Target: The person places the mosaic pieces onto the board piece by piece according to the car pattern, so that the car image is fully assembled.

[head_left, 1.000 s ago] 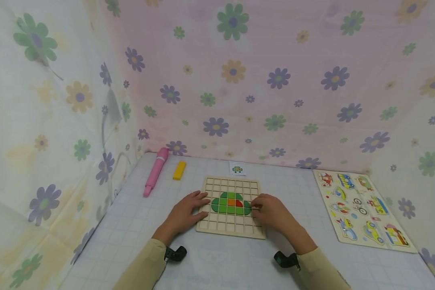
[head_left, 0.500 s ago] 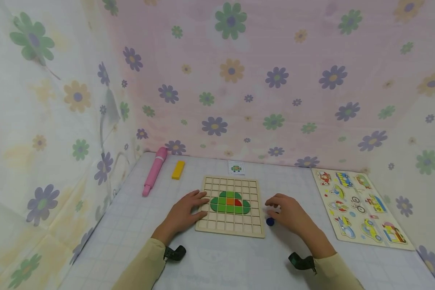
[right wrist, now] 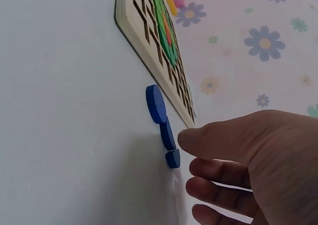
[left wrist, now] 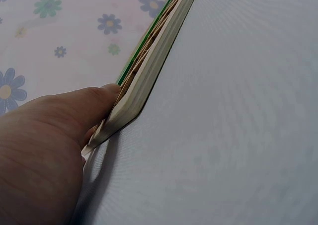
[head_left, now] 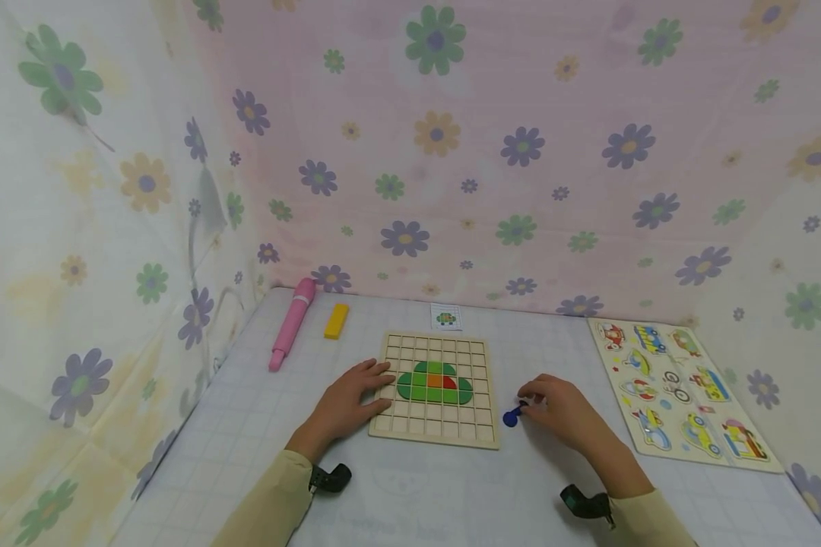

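A square wooden grid board (head_left: pixel 434 437) lies on the table, with green, orange and red pieces (head_left: pixel 435 386) set in its middle. My left hand (head_left: pixel 345 399) rests at the board's left edge, fingers spread; in the left wrist view its thumb (left wrist: pixel 107 93) touches the rim. To the right of the board are several small blue pieces (right wrist: pixel 156 104), one of them round, in a row touching or nearly touching. My right hand (head_left: pixel 557 410) is beside them, thumb and fingers apart and loosely bent. The fingers partly hide the blue pieces in the head view.
Behind the board lies a small picture card (head_left: pixel 446 317). A yellow block (head_left: pixel 337 321) and a pink pen-shaped object (head_left: pixel 293 323) are at the back left. A wooden picture puzzle (head_left: pixel 684 391) lies on the right. Flowered cloth walls (head_left: pixel 479 152) enclose the table.
My right hand has moved from the board's right edge outward to the right, and blue pieces now show on the table by its fingers. The left hand stays at the board.
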`<state>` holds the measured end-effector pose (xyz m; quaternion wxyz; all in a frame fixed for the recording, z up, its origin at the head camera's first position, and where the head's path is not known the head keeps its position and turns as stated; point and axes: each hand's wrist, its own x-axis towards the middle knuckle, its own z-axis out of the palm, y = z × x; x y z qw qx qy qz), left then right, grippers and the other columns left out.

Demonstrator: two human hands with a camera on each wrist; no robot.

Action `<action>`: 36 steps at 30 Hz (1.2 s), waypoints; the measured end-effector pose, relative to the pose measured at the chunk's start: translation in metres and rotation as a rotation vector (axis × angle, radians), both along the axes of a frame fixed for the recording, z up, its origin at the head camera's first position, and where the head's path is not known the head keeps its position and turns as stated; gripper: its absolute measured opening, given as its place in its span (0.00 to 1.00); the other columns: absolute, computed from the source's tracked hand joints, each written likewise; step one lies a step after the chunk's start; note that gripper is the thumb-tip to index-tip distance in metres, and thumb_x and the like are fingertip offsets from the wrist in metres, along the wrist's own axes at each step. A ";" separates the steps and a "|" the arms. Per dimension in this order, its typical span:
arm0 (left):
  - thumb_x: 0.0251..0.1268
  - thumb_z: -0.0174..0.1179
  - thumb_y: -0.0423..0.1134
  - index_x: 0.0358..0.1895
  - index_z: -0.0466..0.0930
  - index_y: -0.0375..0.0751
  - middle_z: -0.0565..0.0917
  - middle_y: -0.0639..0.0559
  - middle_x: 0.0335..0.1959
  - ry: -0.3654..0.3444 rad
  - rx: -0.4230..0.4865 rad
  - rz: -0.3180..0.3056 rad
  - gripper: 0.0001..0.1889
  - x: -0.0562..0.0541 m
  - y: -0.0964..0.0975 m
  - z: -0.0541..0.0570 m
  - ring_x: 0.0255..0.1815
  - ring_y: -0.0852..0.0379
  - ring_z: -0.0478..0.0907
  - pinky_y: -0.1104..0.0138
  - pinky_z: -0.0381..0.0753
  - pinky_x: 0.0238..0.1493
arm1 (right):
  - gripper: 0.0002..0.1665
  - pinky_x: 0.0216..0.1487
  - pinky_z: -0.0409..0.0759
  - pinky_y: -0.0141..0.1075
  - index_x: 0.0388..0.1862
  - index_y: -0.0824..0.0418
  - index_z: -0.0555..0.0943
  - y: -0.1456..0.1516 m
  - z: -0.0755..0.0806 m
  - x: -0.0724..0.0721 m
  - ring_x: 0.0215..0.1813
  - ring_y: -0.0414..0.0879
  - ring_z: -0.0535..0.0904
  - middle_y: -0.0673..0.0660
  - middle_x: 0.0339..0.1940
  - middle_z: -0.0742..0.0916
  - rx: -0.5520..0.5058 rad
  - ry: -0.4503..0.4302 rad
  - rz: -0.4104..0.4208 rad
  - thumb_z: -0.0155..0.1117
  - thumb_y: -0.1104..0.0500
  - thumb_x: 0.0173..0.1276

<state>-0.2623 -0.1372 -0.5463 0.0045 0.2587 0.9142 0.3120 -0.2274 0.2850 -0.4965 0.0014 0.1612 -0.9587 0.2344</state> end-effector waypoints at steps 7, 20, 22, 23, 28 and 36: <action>0.77 0.69 0.50 0.75 0.82 0.51 0.71 0.56 0.82 -0.002 -0.001 0.003 0.27 0.000 0.000 0.000 0.86 0.46 0.58 0.41 0.62 0.81 | 0.12 0.45 0.83 0.45 0.47 0.60 0.91 0.002 -0.004 0.001 0.41 0.44 0.78 0.47 0.39 0.86 0.011 -0.037 -0.032 0.79 0.68 0.65; 0.78 0.68 0.51 0.74 0.82 0.49 0.72 0.54 0.81 0.011 0.001 0.003 0.26 0.001 0.001 0.001 0.85 0.44 0.60 0.39 0.64 0.79 | 0.10 0.47 0.86 0.46 0.45 0.61 0.91 0.003 -0.014 -0.004 0.40 0.43 0.81 0.49 0.38 0.87 0.019 0.002 -0.064 0.76 0.70 0.67; 0.77 0.68 0.50 0.74 0.82 0.49 0.73 0.54 0.81 0.010 0.002 0.004 0.26 0.001 0.001 0.001 0.85 0.44 0.60 0.39 0.64 0.79 | 0.09 0.47 0.86 0.47 0.45 0.61 0.91 0.003 -0.014 -0.004 0.40 0.43 0.82 0.49 0.38 0.87 0.020 0.008 -0.073 0.75 0.70 0.67; 0.77 0.69 0.50 0.74 0.82 0.49 0.73 0.55 0.81 0.008 0.003 0.004 0.26 0.002 0.001 0.001 0.85 0.44 0.60 0.39 0.64 0.79 | 0.09 0.47 0.86 0.47 0.44 0.61 0.91 0.003 -0.015 -0.004 0.40 0.43 0.82 0.49 0.38 0.87 0.020 0.010 -0.077 0.75 0.70 0.67; 0.77 0.69 0.50 0.74 0.82 0.51 0.72 0.56 0.82 -0.003 0.000 0.010 0.26 0.002 0.001 0.001 0.86 0.46 0.59 0.40 0.63 0.80 | 0.09 0.47 0.85 0.48 0.45 0.61 0.91 0.002 -0.016 -0.005 0.40 0.44 0.81 0.50 0.38 0.88 0.025 0.011 -0.090 0.75 0.70 0.68; 0.77 0.69 0.50 0.74 0.82 0.48 0.72 0.54 0.81 -0.005 0.006 0.001 0.27 0.002 0.001 0.002 0.85 0.44 0.60 0.39 0.64 0.79 | 0.09 0.45 0.85 0.46 0.45 0.60 0.92 -0.001 -0.013 -0.007 0.39 0.42 0.81 0.48 0.37 0.87 0.015 0.039 -0.060 0.77 0.69 0.68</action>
